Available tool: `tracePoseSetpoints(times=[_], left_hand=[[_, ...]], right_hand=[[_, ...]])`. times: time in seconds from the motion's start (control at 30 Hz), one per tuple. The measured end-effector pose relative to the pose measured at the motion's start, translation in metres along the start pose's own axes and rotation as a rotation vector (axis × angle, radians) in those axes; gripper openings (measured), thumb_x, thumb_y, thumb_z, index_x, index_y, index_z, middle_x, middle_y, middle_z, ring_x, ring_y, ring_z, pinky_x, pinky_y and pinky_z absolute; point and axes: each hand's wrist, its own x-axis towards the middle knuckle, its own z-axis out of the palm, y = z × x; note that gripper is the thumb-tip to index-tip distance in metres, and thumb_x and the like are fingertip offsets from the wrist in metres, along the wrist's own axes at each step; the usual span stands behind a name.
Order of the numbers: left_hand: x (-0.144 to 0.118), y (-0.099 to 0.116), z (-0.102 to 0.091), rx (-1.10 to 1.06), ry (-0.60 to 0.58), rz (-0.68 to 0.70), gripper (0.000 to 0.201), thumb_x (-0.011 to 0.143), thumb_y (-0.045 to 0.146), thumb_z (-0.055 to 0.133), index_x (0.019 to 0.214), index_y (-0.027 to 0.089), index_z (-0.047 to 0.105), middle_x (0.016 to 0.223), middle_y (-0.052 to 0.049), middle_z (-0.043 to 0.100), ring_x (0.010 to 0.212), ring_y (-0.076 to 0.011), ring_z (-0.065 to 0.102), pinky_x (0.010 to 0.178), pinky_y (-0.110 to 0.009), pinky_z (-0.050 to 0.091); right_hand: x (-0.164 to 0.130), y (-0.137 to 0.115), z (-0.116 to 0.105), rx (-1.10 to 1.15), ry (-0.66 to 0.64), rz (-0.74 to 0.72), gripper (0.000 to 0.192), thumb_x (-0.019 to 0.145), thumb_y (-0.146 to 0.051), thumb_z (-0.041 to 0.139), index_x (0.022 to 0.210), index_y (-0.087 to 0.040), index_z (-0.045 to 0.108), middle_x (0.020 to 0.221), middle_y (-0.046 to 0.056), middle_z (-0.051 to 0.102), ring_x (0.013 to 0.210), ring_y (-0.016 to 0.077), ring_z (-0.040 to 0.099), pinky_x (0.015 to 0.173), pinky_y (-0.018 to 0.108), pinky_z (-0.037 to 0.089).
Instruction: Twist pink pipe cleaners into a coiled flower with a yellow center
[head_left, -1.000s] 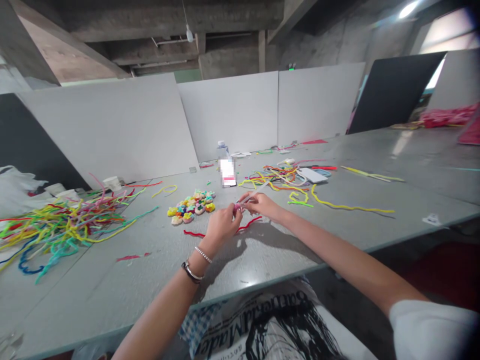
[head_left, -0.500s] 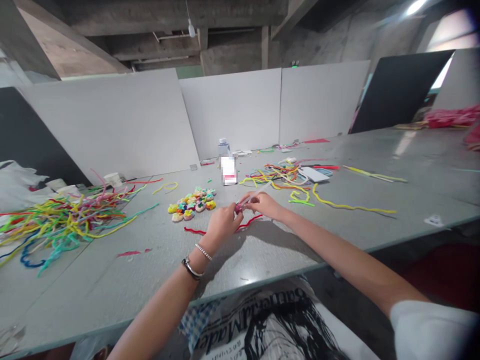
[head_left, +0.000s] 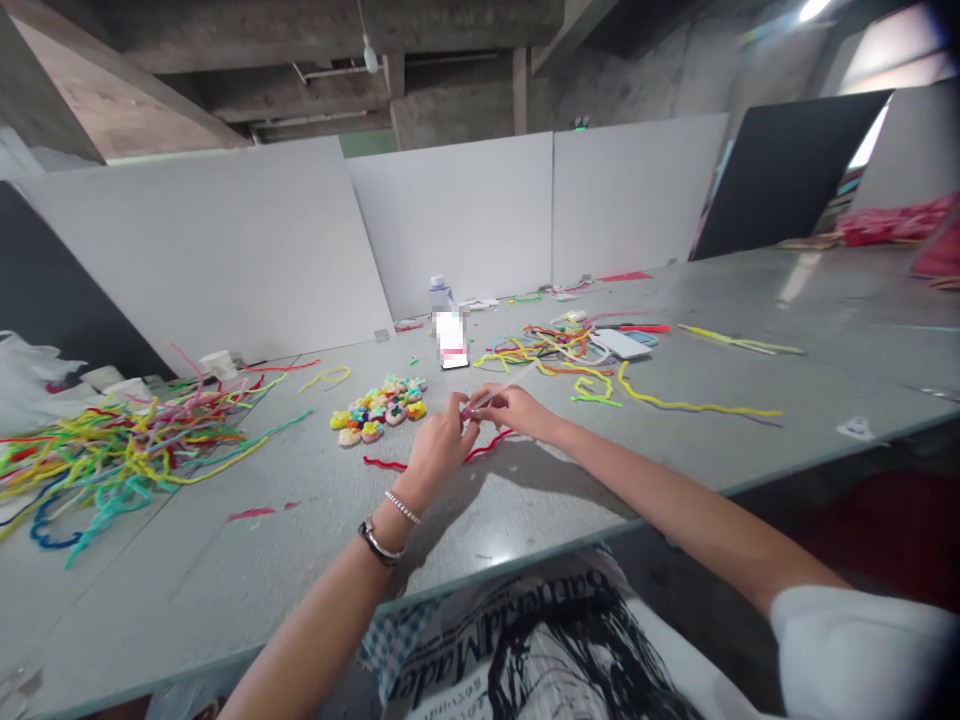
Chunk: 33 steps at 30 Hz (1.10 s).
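Close together over the table, my two hands work on one small piece. My left hand (head_left: 437, 442) is closed in a pinch around a small pinkish-purple bit (head_left: 466, 412) of pipe cleaner. Just right of it, my right hand (head_left: 519, 412) pinches a pale, whitish pipe cleaner (head_left: 523, 377), whose free end sticks up to the right. How the two pieces join is hidden by the fingers. A red pipe cleaner (head_left: 491, 443) lies on the table beneath my hands. Left of them sits a cluster of small colourful pipe-cleaner flowers (head_left: 379, 408).
A phone (head_left: 451, 345) with a lit screen stands before a bottle (head_left: 439, 291). Tangled pipe cleaners (head_left: 135, 430) spread at left; another pile (head_left: 540, 345) lies right, beside a white flat object (head_left: 624, 344). A yellow pipe cleaner (head_left: 697, 407) stretches rightward. White panels (head_left: 457, 215) border the back.
The view has shifted slightly, so everything sits a little further left. Both hands keep their pinch with only slight finger movement.
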Motion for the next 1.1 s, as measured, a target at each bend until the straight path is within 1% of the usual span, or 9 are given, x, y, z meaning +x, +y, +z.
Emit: tracePoseSetpoints(times=[0.1,0.17,0.3,0.4,0.53,0.7,0.8,0.93,1.1], left_hand=[[0.001,0.003,-0.001,-0.076,0.058,0.002,0.031,0.09,0.035,0.039,0.115,0.017,0.04,0.074,-0.003,0.063,0.064,-0.0169,0.06,0.054,-0.024,0.037],[0.001,0.003,-0.001,-0.121,0.099,0.014,0.032,0.091,0.038,0.038,0.115,0.017,0.04,0.079,-0.005,0.063,0.068,-0.0169,0.06,0.058,-0.025,0.039],[0.001,0.002,0.0,-0.118,0.137,0.048,0.03,0.091,0.034,0.038,0.114,0.017,0.043,0.089,-0.008,0.063,0.078,-0.019,0.06,0.067,-0.028,0.042],[0.001,0.001,0.002,-0.092,0.104,0.047,0.027,0.091,0.029,0.036,0.112,0.017,0.046,0.089,-0.009,0.063,0.083,-0.0203,0.059,0.07,-0.03,0.042],[0.002,-0.001,0.004,-0.072,0.063,0.023,0.025,0.091,0.029,0.033,0.106,0.017,0.05,0.084,-0.008,0.062,0.079,-0.02,0.058,0.069,-0.029,0.041],[0.003,-0.001,0.004,-0.025,0.037,-0.018,0.024,0.091,0.03,0.033,0.095,0.016,0.052,0.077,-0.006,0.06,0.073,-0.0186,0.057,0.065,-0.028,0.038],[0.003,0.0,0.003,-0.004,0.014,-0.025,0.025,0.091,0.031,0.032,0.09,0.016,0.052,0.074,-0.006,0.059,0.07,-0.0179,0.056,0.063,-0.028,0.037],[0.003,0.001,0.002,0.009,-0.004,-0.028,0.025,0.092,0.031,0.031,0.09,0.017,0.051,0.074,-0.006,0.058,0.07,-0.0175,0.056,0.062,-0.028,0.037],[0.002,0.002,0.002,0.013,-0.005,0.008,0.024,0.093,0.028,0.029,0.092,0.017,0.05,0.074,-0.006,0.058,0.069,-0.0178,0.056,0.062,-0.029,0.038]], right_hand=[[0.002,0.001,-0.003,0.157,0.022,0.044,0.035,0.074,-0.045,0.063,0.093,-0.015,0.063,0.067,0.001,0.063,0.054,0.0098,0.053,0.048,0.021,0.034],[0.003,0.0,-0.005,0.236,0.041,0.069,0.036,0.071,-0.045,0.066,0.092,-0.016,0.062,0.066,0.0,0.062,0.051,0.0089,0.052,0.046,0.02,0.033],[0.002,-0.008,-0.006,0.295,0.064,0.107,0.037,0.068,-0.045,0.068,0.089,-0.015,0.061,0.06,-0.002,0.057,0.046,0.0075,0.05,0.044,0.02,0.031],[0.0,-0.014,-0.006,0.274,0.079,0.12,0.036,0.067,-0.043,0.068,0.088,-0.014,0.06,0.055,-0.004,0.053,0.046,0.0079,0.05,0.044,0.02,0.031],[-0.001,-0.017,-0.006,0.241,0.088,0.117,0.033,0.069,-0.039,0.067,0.089,-0.014,0.06,0.051,-0.006,0.05,0.046,0.0085,0.05,0.044,0.021,0.032],[-0.001,-0.015,-0.007,0.184,0.074,0.09,0.027,0.072,-0.034,0.062,0.089,-0.013,0.06,0.052,-0.005,0.051,0.046,0.0079,0.049,0.045,0.021,0.032],[0.0,-0.014,-0.007,0.159,0.081,0.08,0.026,0.072,-0.033,0.062,0.088,-0.012,0.061,0.053,-0.004,0.052,0.046,0.008,0.047,0.045,0.021,0.033],[0.001,-0.014,-0.009,0.145,0.092,0.073,0.027,0.071,-0.035,0.064,0.086,-0.012,0.062,0.053,-0.004,0.052,0.047,0.0082,0.047,0.045,0.022,0.033],[0.001,-0.013,-0.009,0.161,0.092,0.071,0.03,0.071,-0.038,0.065,0.087,-0.013,0.062,0.058,-0.002,0.057,0.046,0.0074,0.048,0.044,0.021,0.033]])
